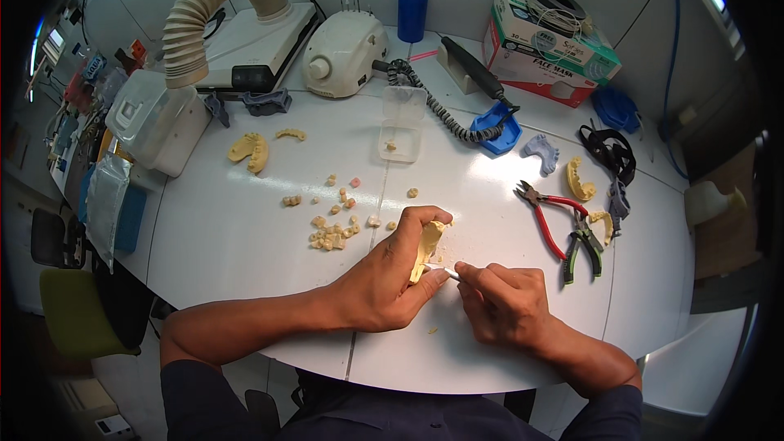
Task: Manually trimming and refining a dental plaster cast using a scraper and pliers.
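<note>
A yellow dental plaster model (426, 250) is gripped in my left hand (390, 278), fingers behind it and thumb along its near end. My right hand (508, 302) pinches a slim, pale-handled carving tool (449, 273), whose tip meets the model's lower right side beside my left thumb. Most of the tool's handle is hidden in my fingers. Yellow plaster crumbs (441, 259) lie on the table just right of the model. To the left of my left hand sits a cluster of small tooth-like pieces (328, 238), some yellowish and some pinkish.
Red-handled cutters (543, 224) and green-and-black pliers (581, 255) lie at right, near yellow and grey models (580, 180). A clear open box (400, 143) stands ahead. Behind it are a white control unit (345, 53), a coiled cord and a black handpiece (472, 65). A ribbed hose (184, 41) arches back left.
</note>
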Demonstrator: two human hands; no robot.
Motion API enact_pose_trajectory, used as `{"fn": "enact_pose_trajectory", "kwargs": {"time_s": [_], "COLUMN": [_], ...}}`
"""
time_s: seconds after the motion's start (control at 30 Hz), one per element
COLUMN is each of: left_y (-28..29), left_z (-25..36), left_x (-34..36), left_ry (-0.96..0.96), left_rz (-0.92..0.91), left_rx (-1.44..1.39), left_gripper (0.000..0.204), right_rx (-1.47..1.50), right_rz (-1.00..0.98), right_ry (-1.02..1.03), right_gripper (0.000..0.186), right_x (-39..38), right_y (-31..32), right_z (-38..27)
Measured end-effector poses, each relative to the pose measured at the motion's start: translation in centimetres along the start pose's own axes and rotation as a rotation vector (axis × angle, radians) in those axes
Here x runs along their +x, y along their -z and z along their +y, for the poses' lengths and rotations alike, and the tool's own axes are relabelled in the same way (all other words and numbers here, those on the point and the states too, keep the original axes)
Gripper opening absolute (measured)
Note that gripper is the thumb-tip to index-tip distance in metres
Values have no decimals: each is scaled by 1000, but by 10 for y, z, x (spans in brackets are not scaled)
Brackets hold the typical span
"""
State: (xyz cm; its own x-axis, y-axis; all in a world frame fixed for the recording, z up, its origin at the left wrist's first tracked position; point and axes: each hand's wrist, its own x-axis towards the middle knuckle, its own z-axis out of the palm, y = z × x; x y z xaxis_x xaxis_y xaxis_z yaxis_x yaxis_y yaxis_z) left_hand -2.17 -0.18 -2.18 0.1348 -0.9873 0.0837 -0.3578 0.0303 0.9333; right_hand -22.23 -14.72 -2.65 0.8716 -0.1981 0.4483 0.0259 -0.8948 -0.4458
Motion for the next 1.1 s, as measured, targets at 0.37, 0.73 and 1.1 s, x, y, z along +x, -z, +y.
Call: {"fn": "enact_pose_trajectory", "kwargs": {"time_s": [0.37, 0.73, 1.1], "left_y": [-1, 0, 0], "left_z": [-2, 0, 0], "left_x": [1, 2, 1], "left_ry": [41, 61, 69], "left_rz": [-19, -44, -40], "left_rx": [-20, -31, -38], "left_gripper": [60, 60, 60], "right_rx": [-38, -52, -56], "right_rz": [26, 47, 34], "right_ry": [-7, 11, 18], "right_gripper": [36, 37, 36], "right_x": [1, 0, -1], "right_y": [-1, -2, -2], "right_z": [0, 0, 1]}}
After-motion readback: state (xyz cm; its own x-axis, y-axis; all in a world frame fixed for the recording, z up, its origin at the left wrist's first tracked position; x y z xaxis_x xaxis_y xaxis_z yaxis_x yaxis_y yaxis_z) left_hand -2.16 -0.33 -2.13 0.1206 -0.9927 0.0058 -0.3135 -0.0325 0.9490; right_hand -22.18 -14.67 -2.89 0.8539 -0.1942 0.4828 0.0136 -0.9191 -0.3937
